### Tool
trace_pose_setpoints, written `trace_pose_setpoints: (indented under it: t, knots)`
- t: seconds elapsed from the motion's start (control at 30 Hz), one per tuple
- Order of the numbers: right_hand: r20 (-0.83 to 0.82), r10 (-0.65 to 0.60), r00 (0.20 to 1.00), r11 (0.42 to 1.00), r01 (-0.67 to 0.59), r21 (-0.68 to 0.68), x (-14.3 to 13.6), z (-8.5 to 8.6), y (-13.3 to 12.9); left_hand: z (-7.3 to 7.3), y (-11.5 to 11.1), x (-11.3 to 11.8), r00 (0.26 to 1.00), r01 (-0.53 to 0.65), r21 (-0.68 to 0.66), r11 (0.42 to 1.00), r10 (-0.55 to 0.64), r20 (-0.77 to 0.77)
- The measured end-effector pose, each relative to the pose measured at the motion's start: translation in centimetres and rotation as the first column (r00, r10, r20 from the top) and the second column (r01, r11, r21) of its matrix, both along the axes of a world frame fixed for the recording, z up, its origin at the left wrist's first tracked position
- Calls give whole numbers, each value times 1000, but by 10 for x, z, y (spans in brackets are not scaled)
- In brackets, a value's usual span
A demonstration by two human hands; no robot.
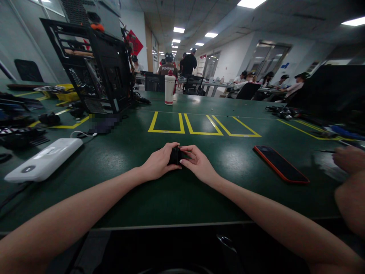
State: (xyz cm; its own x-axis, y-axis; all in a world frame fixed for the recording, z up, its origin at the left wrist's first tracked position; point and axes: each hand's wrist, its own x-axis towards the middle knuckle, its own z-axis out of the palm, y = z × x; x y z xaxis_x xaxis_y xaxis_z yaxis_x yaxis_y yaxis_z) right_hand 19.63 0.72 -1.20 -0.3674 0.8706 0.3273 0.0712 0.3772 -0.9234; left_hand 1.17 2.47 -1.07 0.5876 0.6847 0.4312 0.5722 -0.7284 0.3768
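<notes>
Between my two hands is a small black boxy object (175, 156), just above or on the green table; its exact kind does not show. My left hand (158, 161) wraps round its left side, thumb below and fingers on top. From the right, my right hand (198, 161) pinches the object's right edge with thumb and fingertips. Both forearms rest across the near part of the table (171, 201). Parts of the object are hidden behind my fingers.
A white power bank (45, 158) lies left, an orange-edged phone (281, 163) right. Yellow tape frames (167, 132) mark the table ahead. Behind stand a white tumbler (169, 90) and an open black computer case (99, 72). Another person's hand (349, 158) holds a thin tool at far right.
</notes>
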Motion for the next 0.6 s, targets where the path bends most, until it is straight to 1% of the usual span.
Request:
trace_pose_setpoints:
  t: [0.13, 0.23, 0.33, 0.43, 0.6]
  knots:
    - [52, -14, 999, 999, 12, 36, 0, 0, -1, 1, -1, -1, 1000, 10, -12, 1000, -10, -8]
    - [38, -22, 999, 997, 20, 69, -1, -2, -2, 2, -1, -1, 1000, 16, -10, 1000, -16, -2]
    - [0, 7, 1000, 999, -7, 36, -2, -1, -3, 2, -1, 0, 1000, 12, -17, 1000, -12, -5]
    - [4, 8, 1000, 1000, -8, 20, -2, 0, -3, 1, -1, 0, 1000, 7, -14, 1000, -7, -5]
    - [63, -35, 997, 996, 30, 88, -1, 1, -5, 2, -2, 0, 1000, 5, -16, 1000, -5, -11]
